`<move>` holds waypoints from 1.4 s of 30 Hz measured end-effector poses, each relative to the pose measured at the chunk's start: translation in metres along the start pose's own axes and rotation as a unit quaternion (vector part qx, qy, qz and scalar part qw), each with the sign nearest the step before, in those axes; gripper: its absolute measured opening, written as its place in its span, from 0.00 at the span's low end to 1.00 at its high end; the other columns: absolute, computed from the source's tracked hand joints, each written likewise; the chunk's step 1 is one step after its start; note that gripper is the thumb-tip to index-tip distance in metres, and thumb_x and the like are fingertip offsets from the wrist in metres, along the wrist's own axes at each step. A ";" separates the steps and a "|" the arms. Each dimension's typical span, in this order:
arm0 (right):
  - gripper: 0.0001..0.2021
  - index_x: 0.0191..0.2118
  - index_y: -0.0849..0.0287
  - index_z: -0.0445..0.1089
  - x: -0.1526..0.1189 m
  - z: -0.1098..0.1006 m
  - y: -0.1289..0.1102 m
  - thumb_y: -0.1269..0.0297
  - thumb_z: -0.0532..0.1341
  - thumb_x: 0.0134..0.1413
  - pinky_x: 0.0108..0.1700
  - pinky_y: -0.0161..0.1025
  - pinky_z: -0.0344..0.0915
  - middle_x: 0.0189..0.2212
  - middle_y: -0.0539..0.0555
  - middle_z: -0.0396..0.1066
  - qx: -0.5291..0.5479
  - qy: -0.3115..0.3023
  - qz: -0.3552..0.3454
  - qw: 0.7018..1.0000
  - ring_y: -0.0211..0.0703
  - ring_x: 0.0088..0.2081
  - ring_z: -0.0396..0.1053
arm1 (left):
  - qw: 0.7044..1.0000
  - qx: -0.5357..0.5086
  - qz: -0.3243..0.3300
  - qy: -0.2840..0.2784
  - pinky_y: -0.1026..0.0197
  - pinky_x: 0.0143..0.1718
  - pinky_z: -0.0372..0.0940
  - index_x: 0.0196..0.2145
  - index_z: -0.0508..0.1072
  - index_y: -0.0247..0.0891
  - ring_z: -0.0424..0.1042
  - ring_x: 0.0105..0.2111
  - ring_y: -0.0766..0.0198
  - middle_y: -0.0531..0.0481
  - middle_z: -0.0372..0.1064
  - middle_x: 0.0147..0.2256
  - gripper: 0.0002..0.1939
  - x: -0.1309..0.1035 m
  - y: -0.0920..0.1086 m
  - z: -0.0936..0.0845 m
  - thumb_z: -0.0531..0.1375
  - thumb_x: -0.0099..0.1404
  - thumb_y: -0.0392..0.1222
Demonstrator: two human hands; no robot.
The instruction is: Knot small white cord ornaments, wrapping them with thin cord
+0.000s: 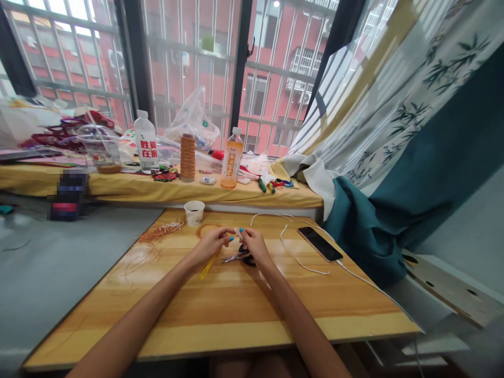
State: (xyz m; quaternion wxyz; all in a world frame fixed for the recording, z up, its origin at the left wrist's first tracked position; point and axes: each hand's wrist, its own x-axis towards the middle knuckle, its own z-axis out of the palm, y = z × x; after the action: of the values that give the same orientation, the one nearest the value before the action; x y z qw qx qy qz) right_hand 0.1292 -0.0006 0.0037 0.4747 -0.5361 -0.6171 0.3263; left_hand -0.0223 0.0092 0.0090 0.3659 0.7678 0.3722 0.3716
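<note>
Left hand: our left hand (212, 242) hovers over the middle of the wooden worktop (220, 310), its grip pinched shut on a small pale piece (237, 231) held between both hands; what the piece is, we cannot tell.
Right hand: our right hand (254, 242) meets the left at the fingertips, its grip closed on the other end of the same small piece.
Scissors: a pair of scissors (238, 256) lies on the worktop just under the hands, blades pointing left.
Yellow strip: a yellow strip (208, 266) lies slanted on the wood just below the left hand; we cannot tell whether the hand touches it.
Paper cup: a white paper cup (194, 212) stands upright at the far edge of the worktop, beyond the left hand.
Loose cord: a tangle of tan cord (159, 232) lies to the left of the cup.
Phone: a dark phone (319, 244) lies flat to the right of the hands, with a white cable (299, 260) looping between it and the hands.
Window ledge: on the yellow-covered ledge (157, 190) beyond the worktop stand a spool of tan cord (188, 156), an orange drink bottle (232, 158) and a clear water bottle (145, 142).
Curtain: a patterned curtain (413, 105) hangs at the far right, well apart from the hands.
</note>
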 end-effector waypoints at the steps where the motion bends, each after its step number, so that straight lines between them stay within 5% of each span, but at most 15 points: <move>1: 0.14 0.22 0.61 0.60 0.000 0.000 -0.001 0.57 0.48 0.47 0.19 0.29 0.50 0.16 0.46 0.57 -0.002 -0.007 -0.001 1.000 0.30 0.16 0.52 | 1.000 0.018 0.001 -0.003 0.67 0.27 0.55 0.34 0.69 0.33 0.61 0.24 0.68 0.53 0.64 0.22 0.11 0.000 0.000 0.000 0.51 0.55 0.40; 8: 0.11 0.19 0.61 0.61 -0.005 -0.001 -0.007 0.64 0.50 0.47 0.20 0.30 0.50 0.14 0.46 0.58 -0.075 -0.045 -0.024 0.996 0.32 0.17 0.55 | 0.982 0.175 0.068 -0.001 0.66 0.33 0.56 0.27 0.70 0.34 0.63 0.30 0.66 0.49 0.66 0.27 0.08 0.001 -0.004 -0.006 0.51 0.56 0.35; 16: 0.10 0.16 0.60 0.64 -0.013 0.003 -0.008 0.72 0.54 0.44 0.27 0.32 0.48 0.18 0.51 0.66 -0.156 -0.072 -0.108 0.979 0.35 0.23 0.56 | 0.955 0.295 0.038 0.009 0.64 0.32 0.56 0.27 0.68 0.34 0.64 0.31 0.63 0.47 0.66 0.29 0.10 0.002 -0.006 -0.006 0.49 0.60 0.38; 24: 0.11 0.16 0.60 0.64 -0.009 0.009 0.002 0.71 0.52 0.45 0.24 0.31 0.50 0.15 0.49 0.63 -0.118 -0.046 -0.053 0.991 0.34 0.20 0.57 | 0.895 0.426 0.090 0.098 0.61 0.33 0.56 0.32 0.66 0.34 0.64 0.33 0.60 0.43 0.64 0.32 0.12 -0.012 0.008 0.014 0.46 0.63 0.39; 26: 0.11 0.18 0.61 0.63 -0.006 0.007 0.003 0.68 0.51 0.47 0.22 0.31 0.50 0.13 0.48 0.61 -0.092 -0.034 -0.025 0.995 0.33 0.18 0.56 | 0.900 0.407 0.116 0.106 0.60 0.35 0.56 0.31 0.66 0.34 0.63 0.33 0.60 0.44 0.63 0.32 0.12 -0.014 0.012 0.017 0.45 0.63 0.39; 29: 0.14 0.19 0.61 0.62 -0.005 0.004 0.003 0.62 0.49 0.49 0.19 0.30 0.50 0.12 0.46 0.56 -0.055 -0.019 -0.004 0.998 0.31 0.15 0.53 | 0.947 0.280 0.124 0.095 0.63 0.34 0.57 0.31 0.67 0.35 0.64 0.32 0.64 0.47 0.64 0.32 0.11 -0.013 0.014 0.020 0.47 0.62 0.40; 34: 0.17 0.23 0.62 0.63 -0.006 -0.003 -0.006 0.57 0.46 0.51 0.20 0.30 0.52 0.14 0.46 0.57 -0.040 -0.006 -0.022 0.999 0.30 0.15 0.52 | 0.995 0.061 0.034 0.074 0.66 0.30 0.57 0.28 0.68 0.34 0.64 0.27 0.67 0.52 0.66 0.25 0.09 -0.004 0.004 0.021 0.52 0.58 0.41; 37: 0.16 0.22 0.61 0.63 -0.006 -0.008 -0.012 0.58 0.48 0.51 0.21 0.31 0.52 0.15 0.47 0.58 -0.074 -0.001 -0.049 0.996 0.31 0.17 0.53 | 0.996 0.076 0.016 0.050 0.66 0.29 0.57 0.28 0.69 0.33 0.64 0.26 0.67 0.52 0.66 0.24 0.08 0.001 -0.003 0.016 0.52 0.57 0.39; 42: 0.12 0.17 0.61 0.62 -0.009 -0.013 -0.015 0.72 0.52 0.48 0.30 0.32 0.52 0.20 0.50 0.58 -0.163 -0.006 -0.116 0.980 0.35 0.26 0.56 | 0.959 0.269 0.092 0.011 0.65 0.33 0.57 0.30 0.69 0.35 0.65 0.32 0.64 0.47 0.66 0.31 0.11 -0.003 -0.004 0.002 0.49 0.60 0.40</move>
State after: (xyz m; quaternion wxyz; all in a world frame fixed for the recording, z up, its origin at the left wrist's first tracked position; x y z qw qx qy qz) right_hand 0.1359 -0.0139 0.0199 0.4119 -0.5292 -0.7229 0.1666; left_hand -0.0231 0.0084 0.0035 0.1058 0.8647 0.3903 0.2979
